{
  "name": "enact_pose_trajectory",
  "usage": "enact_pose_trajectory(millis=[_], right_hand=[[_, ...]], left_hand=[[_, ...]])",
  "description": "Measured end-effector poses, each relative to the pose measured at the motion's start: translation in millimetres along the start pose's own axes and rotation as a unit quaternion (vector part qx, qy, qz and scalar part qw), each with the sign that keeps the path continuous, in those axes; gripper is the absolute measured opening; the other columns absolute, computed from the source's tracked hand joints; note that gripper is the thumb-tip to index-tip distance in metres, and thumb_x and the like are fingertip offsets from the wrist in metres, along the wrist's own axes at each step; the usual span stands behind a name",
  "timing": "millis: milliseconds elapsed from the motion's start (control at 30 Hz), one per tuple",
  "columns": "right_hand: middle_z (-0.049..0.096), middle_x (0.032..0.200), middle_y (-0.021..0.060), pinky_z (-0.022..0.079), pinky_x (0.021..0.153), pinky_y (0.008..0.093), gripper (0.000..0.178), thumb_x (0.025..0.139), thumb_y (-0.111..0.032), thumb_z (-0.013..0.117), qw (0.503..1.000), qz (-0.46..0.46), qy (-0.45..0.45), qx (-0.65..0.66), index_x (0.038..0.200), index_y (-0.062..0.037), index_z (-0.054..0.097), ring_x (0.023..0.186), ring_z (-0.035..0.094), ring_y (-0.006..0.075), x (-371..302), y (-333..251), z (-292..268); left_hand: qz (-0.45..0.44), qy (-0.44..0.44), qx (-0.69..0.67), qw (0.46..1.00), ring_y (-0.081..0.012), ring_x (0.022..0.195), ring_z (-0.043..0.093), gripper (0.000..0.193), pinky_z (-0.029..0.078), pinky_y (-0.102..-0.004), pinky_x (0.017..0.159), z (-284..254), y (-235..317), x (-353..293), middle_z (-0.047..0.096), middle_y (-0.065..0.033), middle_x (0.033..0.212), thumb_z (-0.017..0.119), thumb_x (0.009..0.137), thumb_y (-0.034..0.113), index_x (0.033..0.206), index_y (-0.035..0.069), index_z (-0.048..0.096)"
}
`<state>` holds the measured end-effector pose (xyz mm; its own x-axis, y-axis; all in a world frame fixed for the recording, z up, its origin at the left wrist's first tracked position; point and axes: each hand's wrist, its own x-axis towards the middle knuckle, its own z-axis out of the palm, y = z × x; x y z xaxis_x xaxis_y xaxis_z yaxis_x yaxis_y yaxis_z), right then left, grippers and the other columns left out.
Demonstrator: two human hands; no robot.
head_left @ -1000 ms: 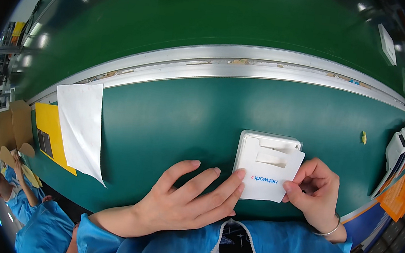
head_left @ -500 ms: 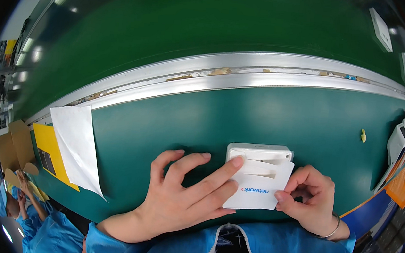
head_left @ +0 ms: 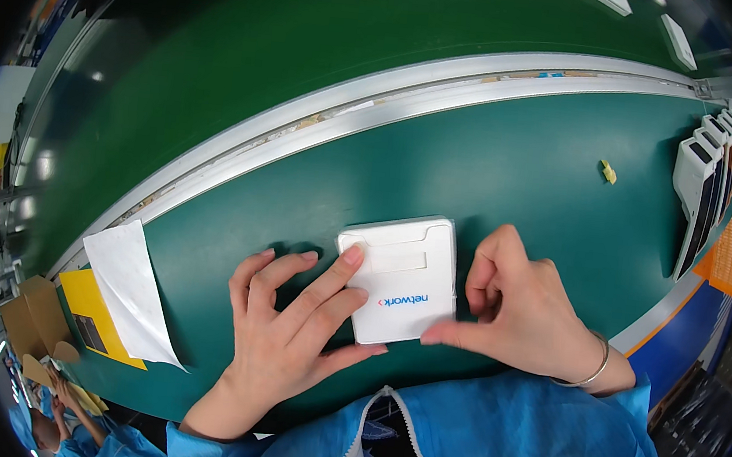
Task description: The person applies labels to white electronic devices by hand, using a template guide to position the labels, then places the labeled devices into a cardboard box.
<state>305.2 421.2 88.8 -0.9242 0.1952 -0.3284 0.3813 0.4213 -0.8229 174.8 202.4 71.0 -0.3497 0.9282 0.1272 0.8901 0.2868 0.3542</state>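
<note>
1. Lower centre: the left hand [head_left: 300, 319], fingers spread, rests fingertips on a white card [head_left: 406, 316]; the right hand [head_left: 516, 313] curls loosely, thumb at the card's lower edge.
2. Centre: the card lies on a white case [head_left: 388, 232].
3. Upper right: a yellow scrap [head_left: 608, 173] on the green table [head_left: 520, 182].

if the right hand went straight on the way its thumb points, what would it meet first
Most likely the square white device, at its near right corner. The thumb tip of the right hand is right by that corner; whether they touch is unclear.
</note>
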Motion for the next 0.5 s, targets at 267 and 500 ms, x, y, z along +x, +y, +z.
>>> enact_pose_trajectory(millis=[267,500], right_hand=[[0.062,0.06,0.0137,0.049,0.046,0.0283,0.038,0.088,-0.021,0.069,0.973,0.151,-0.156,0.078,0.093,-0.0004,0.038,0.051,0.064,0.0185,40.9,-17.2,-33.6],[0.063,0.057,0.0155,0.052,0.046,0.0287,0.033,0.096,-0.027,0.056,0.973,0.167,-0.1,0.126,0.092,0.0014,0.041,0.049,0.064,0.021,63.4,-20.9,-40.2]], left_hand=[[0.0,0.023,-0.02,1.0,-0.0214,0.102,0.054,0.045,0.032,-0.0493,0.105,3.7,-5.6,-0.4,0.061,0.0022,0.13,0.082,0.063,0.035,0.099,0.013,0.064],[0.019,0.035,-0.047,0.998,-0.0253,0.108,0.056,0.053,0.026,-0.0537,0.111,2.0,-5.6,1.8,0.062,-0.0012,0.13,0.086,0.06,0.03,0.102,0.014,0.058]])
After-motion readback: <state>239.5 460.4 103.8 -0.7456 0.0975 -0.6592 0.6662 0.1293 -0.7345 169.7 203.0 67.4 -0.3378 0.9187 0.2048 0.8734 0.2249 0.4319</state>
